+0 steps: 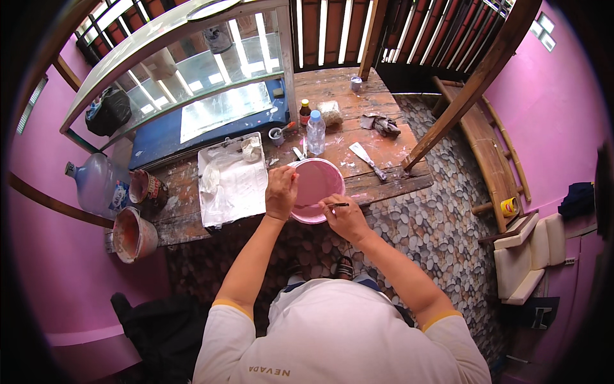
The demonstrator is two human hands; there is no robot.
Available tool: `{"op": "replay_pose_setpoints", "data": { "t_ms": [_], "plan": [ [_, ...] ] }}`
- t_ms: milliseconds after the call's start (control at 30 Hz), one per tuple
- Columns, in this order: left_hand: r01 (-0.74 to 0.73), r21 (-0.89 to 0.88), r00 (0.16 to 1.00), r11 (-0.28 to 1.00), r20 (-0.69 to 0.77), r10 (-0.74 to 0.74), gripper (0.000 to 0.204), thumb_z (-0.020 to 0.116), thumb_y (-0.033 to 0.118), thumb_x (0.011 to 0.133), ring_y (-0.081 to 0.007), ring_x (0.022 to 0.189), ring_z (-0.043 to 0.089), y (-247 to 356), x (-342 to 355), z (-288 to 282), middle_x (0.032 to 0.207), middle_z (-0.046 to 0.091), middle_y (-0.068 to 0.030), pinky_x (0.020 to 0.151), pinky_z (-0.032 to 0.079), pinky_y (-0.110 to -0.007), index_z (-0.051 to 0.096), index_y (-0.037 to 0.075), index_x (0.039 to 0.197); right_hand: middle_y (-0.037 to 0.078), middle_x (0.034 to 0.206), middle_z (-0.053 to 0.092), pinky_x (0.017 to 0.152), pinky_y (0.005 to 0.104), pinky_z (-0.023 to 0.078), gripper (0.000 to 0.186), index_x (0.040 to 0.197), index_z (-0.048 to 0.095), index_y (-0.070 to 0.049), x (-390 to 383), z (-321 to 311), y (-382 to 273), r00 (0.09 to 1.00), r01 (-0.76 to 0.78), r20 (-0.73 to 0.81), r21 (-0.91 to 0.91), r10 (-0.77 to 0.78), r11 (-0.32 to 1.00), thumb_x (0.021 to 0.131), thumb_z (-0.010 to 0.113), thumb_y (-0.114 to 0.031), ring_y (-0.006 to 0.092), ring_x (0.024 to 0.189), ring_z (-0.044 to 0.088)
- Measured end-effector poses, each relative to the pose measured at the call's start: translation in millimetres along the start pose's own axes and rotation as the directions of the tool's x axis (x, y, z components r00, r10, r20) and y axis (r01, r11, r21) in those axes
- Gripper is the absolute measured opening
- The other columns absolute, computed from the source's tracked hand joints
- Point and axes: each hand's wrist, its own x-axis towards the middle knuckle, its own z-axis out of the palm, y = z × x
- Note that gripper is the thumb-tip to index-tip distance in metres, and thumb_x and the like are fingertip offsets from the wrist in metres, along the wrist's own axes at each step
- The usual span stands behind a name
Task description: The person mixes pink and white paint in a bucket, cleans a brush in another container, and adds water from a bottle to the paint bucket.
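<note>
A round bucket (340, 185) of pink paint (314, 182) stands at the front edge of a wooden table. My left hand (281, 191) grips its left rim, with the fingers closed over the edge. At the bucket's right front, my right hand (345, 219) is closed around a thin dark stick (339, 205). The stick lies nearly level, and its left end reaches over the paint; whether it carries bristles I cannot make out. Just behind the bucket are a clear plastic bottle (316, 136) with a blue cap and a putty knife (368, 160).
A white paint tray (233, 201) holds a crumpled cloth left of the bucket. Paint-stained pails (135, 235) and a large water jug (99, 182) stand farther left. Behind are a glass case (192, 77), a small brown bottle (304, 112) and a dark rag (382, 125). A wooden post (460, 96) rises at the right.
</note>
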Motion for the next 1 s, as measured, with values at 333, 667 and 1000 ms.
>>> {"op": "replay_pose_setpoints", "data": {
  "t_ms": [333,667,1000],
  "plan": [
    [0.001,-0.018,1.000,1.000,0.004,-0.001,0.027,0.074,0.004,0.089,-0.0318,0.099,0.062,-3.1,1.0,1.4,0.108,0.066,-0.0116,0.089,0.052,-0.042,0.067,0.005,0.115,0.011,0.090,0.069,0.076,0.0452,0.053,0.008,0.096,0.072,-0.007,-1.5,-1.2,2.8,0.998,-0.039,0.057,0.055,0.036,0.998,0.095,0.069,-0.015,0.0342,0.084,0.067],
    [-0.005,-0.027,1.000,1.000,-0.005,0.005,0.027,0.074,0.004,0.089,-0.0324,0.100,0.062,-2.7,4.1,1.1,0.108,0.067,-0.0117,0.090,0.052,-0.042,0.067,0.005,0.114,0.011,0.088,0.069,0.075,0.0456,0.050,0.010,0.096,0.071,-0.007,-1.9,-3.3,-1.3,0.997,-0.073,-0.014,-0.129,0.071,0.989,0.097,0.068,-0.016,0.0343,0.081,0.066],
    [0.031,-0.030,0.999,0.999,0.010,-0.030,0.026,0.074,0.004,0.088,-0.0320,0.100,0.062,-10.7,4.2,1.2,0.107,0.067,-0.0113,0.090,0.052,-0.042,0.067,0.005,0.113,0.010,0.096,0.072,0.079,0.0452,0.052,0.011,0.099,0.073,-0.007,7.9,-9.7,-0.5,0.994,-0.097,-0.070,-0.118,0.089,0.988,0.098,0.067,-0.016,0.0338,0.087,0.068]
  ]
}}
